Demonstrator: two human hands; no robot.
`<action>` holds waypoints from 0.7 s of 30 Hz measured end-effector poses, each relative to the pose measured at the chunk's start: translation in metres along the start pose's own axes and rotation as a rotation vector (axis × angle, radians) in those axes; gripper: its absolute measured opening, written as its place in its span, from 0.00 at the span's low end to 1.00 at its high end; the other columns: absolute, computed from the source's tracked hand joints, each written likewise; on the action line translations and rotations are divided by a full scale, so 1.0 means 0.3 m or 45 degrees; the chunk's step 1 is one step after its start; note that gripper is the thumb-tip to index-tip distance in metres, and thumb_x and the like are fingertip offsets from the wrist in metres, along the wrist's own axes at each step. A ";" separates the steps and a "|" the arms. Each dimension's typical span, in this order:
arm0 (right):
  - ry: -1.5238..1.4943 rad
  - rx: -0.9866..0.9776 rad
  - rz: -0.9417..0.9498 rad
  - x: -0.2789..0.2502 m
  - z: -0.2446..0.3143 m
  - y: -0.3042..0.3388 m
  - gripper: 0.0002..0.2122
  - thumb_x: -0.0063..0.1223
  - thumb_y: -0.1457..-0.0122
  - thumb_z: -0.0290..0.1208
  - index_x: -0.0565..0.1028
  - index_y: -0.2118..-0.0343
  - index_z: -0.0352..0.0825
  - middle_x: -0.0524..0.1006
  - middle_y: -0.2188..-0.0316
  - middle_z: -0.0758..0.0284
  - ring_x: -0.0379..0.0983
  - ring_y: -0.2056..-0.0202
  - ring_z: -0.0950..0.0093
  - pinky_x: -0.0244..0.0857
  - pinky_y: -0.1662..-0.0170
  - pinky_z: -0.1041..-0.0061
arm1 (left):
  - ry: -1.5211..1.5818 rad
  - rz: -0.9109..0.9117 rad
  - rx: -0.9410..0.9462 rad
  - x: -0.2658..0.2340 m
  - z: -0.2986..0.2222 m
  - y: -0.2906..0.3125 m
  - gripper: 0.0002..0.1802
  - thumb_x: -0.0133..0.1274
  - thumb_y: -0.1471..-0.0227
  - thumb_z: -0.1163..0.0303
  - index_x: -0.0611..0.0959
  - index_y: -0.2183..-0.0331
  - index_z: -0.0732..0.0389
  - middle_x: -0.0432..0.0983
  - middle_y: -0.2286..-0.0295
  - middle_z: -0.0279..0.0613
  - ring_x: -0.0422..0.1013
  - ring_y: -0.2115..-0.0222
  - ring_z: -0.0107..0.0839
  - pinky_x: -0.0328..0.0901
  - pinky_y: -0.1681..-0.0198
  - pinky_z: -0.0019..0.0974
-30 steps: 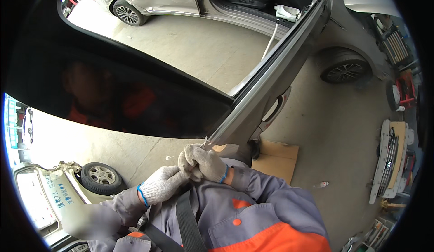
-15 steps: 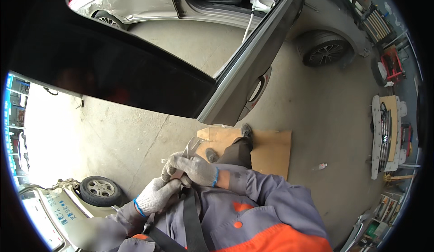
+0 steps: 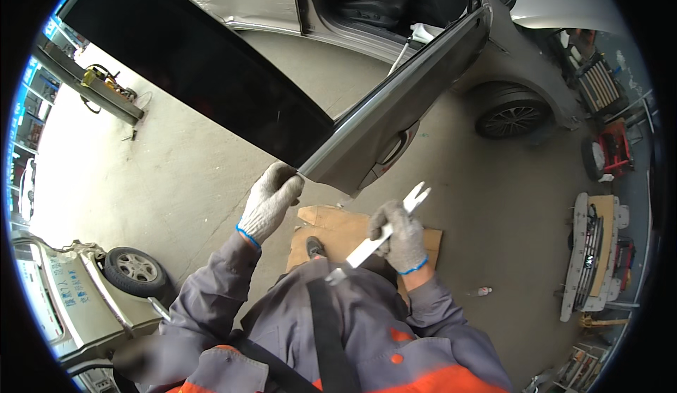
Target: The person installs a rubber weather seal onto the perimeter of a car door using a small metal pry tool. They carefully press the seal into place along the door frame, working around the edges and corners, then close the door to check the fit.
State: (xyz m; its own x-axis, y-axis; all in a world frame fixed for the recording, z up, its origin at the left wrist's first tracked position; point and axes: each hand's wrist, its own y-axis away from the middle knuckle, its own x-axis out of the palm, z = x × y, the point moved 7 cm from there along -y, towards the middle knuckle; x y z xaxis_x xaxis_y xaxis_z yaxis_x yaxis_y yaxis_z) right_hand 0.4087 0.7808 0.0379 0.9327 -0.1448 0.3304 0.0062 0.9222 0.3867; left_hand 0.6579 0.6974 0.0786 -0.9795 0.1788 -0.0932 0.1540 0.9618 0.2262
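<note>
My left hand [image 3: 268,201], in a white knit glove with a blue cuff, has its fingers curled on the rear lower corner of an open grey car door [image 3: 436,81]. The dark window panel [image 3: 211,68] of the door stretches off to the left. In my gloved right hand [image 3: 407,241] is a flat, pale forked pry tool [image 3: 364,253], held at mid-length. Its forked tip points away toward the upper right, and its other end lies in front of my body. The tool is apart from the door, whose handle [image 3: 395,150] faces me.
Under my feet lies flattened cardboard [image 3: 328,218]. Behind the door stands the grey car [image 3: 275,1] with its front wheel [image 3: 513,119]. A loose wheel [image 3: 136,271] is at left, a bumper [image 3: 575,259] at right, and a small bottle [image 3: 484,291] on the floor.
My hands were together at my waist around the pry tool. Now they are apart: the left has moved up to the door's corner, and the right has carried the tool to the right.
</note>
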 end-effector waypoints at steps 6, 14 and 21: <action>-0.028 0.101 -0.104 -0.369 0.089 0.082 0.19 0.43 0.34 0.47 0.71 0.76 0.38 0.70 0.85 0.70 0.63 0.86 0.80 0.52 0.86 0.80 | 0.067 -0.353 0.017 0.060 0.026 -0.018 0.16 0.51 0.36 0.61 0.77 0.60 0.67 0.76 0.71 0.42 0.73 0.73 0.29 0.70 0.66 0.34; -0.242 0.410 -0.028 -0.743 0.007 0.127 0.17 0.49 0.33 0.45 0.71 0.73 0.38 0.71 0.83 0.68 0.59 0.88 0.82 0.50 0.86 0.81 | -0.174 -0.760 0.139 0.091 0.025 -0.011 0.14 0.50 0.37 0.63 0.77 0.64 0.67 0.73 0.77 0.40 0.72 0.77 0.30 0.70 0.70 0.34; -0.181 0.307 0.048 -0.859 0.163 0.140 0.17 0.49 0.33 0.43 0.72 0.74 0.36 0.71 0.83 0.69 0.63 0.84 0.83 0.50 0.83 0.82 | -0.036 -0.627 -0.095 0.101 0.018 -0.009 0.15 0.51 0.36 0.59 0.75 0.62 0.63 0.70 0.74 0.37 0.69 0.74 0.28 0.70 0.72 0.35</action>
State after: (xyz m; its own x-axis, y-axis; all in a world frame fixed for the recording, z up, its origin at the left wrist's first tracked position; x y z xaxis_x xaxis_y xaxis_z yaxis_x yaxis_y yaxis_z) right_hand 0.1508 0.8394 0.0112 0.8705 -0.1769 0.4594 -0.1292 0.8184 0.5599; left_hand 0.6286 0.7013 0.0699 -0.9294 -0.2865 -0.2326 -0.3368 0.9161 0.2175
